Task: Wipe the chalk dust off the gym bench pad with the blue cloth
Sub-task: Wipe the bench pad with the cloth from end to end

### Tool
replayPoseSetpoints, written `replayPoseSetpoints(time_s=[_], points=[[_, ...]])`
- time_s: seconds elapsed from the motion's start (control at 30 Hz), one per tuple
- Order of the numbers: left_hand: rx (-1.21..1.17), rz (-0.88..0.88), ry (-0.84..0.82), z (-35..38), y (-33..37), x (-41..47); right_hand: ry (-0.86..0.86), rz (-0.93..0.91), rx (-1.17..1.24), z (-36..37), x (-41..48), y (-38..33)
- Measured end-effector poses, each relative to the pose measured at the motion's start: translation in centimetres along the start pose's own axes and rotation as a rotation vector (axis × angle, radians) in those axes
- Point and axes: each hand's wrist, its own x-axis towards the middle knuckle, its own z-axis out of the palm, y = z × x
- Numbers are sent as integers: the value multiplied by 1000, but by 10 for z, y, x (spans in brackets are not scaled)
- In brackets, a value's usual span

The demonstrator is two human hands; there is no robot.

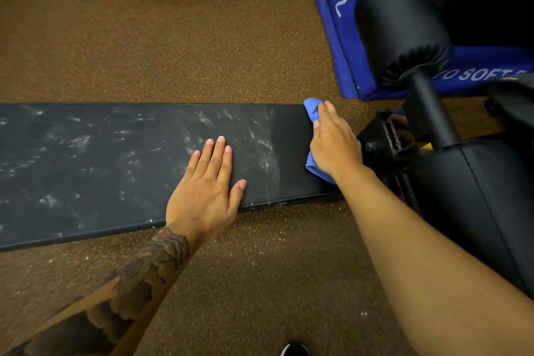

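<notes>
Nearest, a tattooed left forearm reaches to the left hand [206, 185], its grip wide and holding nothing, fingers straight and palm flat on the near edge of the long black vinyl gym bench pad [115, 182]. White chalk dust [78, 141] smears this worktop from its left part up to the hand. At the pad's right end the right hand [332, 144] presses the crumpled blue cloth [311, 108] down, grip spread flat over it. Beyond lie speckled brown rubber floor [173, 37] and a blue padded box marked "02" [341, 23].

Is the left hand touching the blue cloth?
Apart: the head view shows bare black bench pad between the left hand and the blue cloth under the right hand.
</notes>
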Motion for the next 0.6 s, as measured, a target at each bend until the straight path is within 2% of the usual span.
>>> replayPoseSetpoints(time_s=[0.13,0.27,0.5,0.6], points=[[2,6,-2,-1,3,1,-25,35,-116,2,13,-18],[2,-3,-3,-1,2,2,-40,-93,-213,9,3,-31],[18,-1,3,0,1,1,32,-203,-140,21,-90,-34],[30,3,15,0,0,2,52,-156,-146,25,-99,-20]])
